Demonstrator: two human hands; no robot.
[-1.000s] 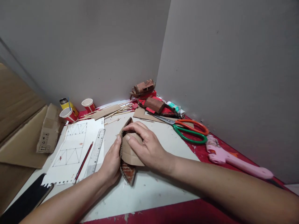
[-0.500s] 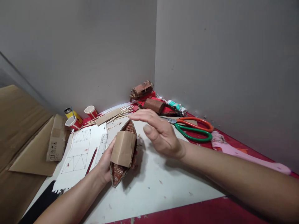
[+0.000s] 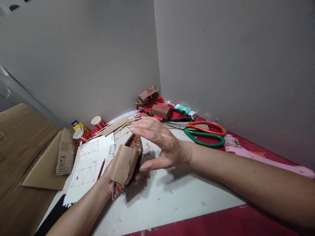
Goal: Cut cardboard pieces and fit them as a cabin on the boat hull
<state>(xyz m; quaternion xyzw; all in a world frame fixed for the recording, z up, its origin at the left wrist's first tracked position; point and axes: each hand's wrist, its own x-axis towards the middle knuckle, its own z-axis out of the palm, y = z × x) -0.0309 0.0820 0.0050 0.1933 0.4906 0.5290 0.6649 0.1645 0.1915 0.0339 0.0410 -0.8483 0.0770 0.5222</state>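
Printed black handling signs (image 3: 61, 164), including paired upward arrows, stand on the brown rectangular cardboard flap (image 3: 66, 147) between eight and nine o'clock. Markings on the white-and-green tube (image 3: 185, 109), between two and three o'clock, are illegible.

A: Which colours are recorded below centre?
B: Plain tan is seen on the curved cover (image 3: 124, 162); reddish brown with ribbed stripes on the boat (image 3: 136, 143).
A: Right of frame?
B: Orange and green are noted on the scissors (image 3: 182, 126), pink on the glue gun (image 3: 270, 160).
A: Left?
B: Black-lined triangles are seen on white paper (image 3: 85, 160).
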